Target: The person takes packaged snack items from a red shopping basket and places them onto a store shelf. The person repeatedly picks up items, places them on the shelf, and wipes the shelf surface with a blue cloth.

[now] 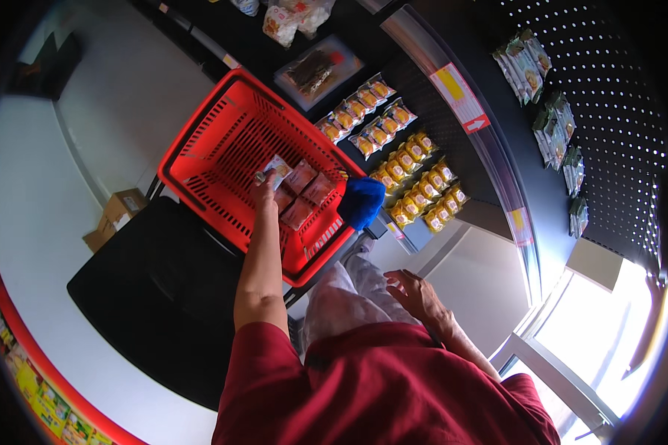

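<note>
My left hand (264, 189) reaches into a red plastic shopping basket (200, 183) and grips a small white wrapped packet (279, 166). Beneath and beside it, several packets in pinkish clear wrap (315, 191) lie on the basket's slotted floor. Over the basket's near right corner sits a blue cloth item (363, 202); its exact kind is unclear. My right hand (417, 295) hangs in front of my trousers, fingers loosely bent and apart, with nothing in it.
Right of the basket, a dark shelf holds rows of orange-labelled packets (379, 129) and yellow wrapped snacks (417, 184). Bagged goods (526, 67) stand on a higher shelf behind a clear edge strip (479, 105). A black chair-like object (156, 289) and a cardboard box (119, 216) are at left.
</note>
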A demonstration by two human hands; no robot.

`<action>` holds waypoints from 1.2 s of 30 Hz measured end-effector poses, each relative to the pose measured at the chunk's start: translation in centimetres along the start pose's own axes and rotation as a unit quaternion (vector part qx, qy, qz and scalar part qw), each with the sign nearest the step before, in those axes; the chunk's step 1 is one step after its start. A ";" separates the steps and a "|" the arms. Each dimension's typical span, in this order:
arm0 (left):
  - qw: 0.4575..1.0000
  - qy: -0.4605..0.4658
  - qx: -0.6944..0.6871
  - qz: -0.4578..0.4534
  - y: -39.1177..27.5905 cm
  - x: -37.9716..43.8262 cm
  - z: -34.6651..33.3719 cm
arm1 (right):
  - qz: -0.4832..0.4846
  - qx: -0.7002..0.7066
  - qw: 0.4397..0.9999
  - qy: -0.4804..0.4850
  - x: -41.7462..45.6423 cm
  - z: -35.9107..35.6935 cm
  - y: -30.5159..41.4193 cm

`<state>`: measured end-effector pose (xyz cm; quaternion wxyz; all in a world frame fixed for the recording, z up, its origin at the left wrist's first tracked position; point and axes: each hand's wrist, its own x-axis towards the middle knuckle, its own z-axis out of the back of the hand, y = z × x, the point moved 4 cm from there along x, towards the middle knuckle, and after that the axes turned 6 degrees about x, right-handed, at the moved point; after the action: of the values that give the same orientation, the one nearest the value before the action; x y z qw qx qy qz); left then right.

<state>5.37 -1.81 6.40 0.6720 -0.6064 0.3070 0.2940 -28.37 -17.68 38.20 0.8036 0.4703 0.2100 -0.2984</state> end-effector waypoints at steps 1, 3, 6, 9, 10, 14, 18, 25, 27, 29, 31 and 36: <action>1.000 0.000 0.003 0.000 0.0 0.8 -0.7 | -0.012 0.007 1.000 -0.003 0.0 -0.2 -0.5; 1.000 -0.002 0.009 0.000 0.2 2.6 -1.7 | -0.036 0.022 0.999 -0.006 0.2 -0.5 -1.1; 1.000 0.018 0.018 0.008 1.7 6.0 -2.8 | -0.051 0.022 0.998 -0.013 0.3 -1.6 -2.4; 0.999 0.016 0.039 0.023 2.9 8.4 -3.7 | -0.044 0.022 0.999 -0.019 0.4 -2.6 -3.3; 0.999 0.015 0.043 0.016 3.2 9.0 -4.0 | -0.040 0.020 0.999 -0.021 0.4 -2.9 -3.5; 0.997 0.027 0.038 -0.053 3.9 9.8 -5.7 | -0.056 0.032 0.998 -0.017 0.8 -3.0 -3.8; 0.995 0.024 -0.008 -0.096 3.7 9.1 -6.9 | -0.062 0.044 0.997 -0.033 0.7 -2.8 -4.3; 0.959 -0.042 0.214 -0.180 4.3 10.8 -5.0 | -0.024 0.025 0.999 -0.031 -0.6 -2.0 -4.8; 0.930 -0.045 0.329 -0.156 3.3 9.0 -4.6 | -0.009 0.018 0.999 -0.030 -1.0 -1.7 -4.8; 0.885 0.022 0.463 -0.049 0.2 5.6 -4.3 | 0.006 0.014 0.999 -0.037 -1.4 -1.4 -4.8; 0.917 -0.053 0.343 -0.195 1.0 4.8 -2.3 | 0.041 -0.008 0.999 -0.025 -1.9 0.1 -3.7; 0.926 -0.030 0.259 -0.274 -2.6 -5.2 -3.1 | 0.118 -0.068 0.989 -0.055 -3.7 2.6 -1.6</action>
<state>3.92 -5.24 11.82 0.8687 -0.4630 0.1740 0.0264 -32.01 -19.59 40.68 0.8736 0.4187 0.1285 -0.2122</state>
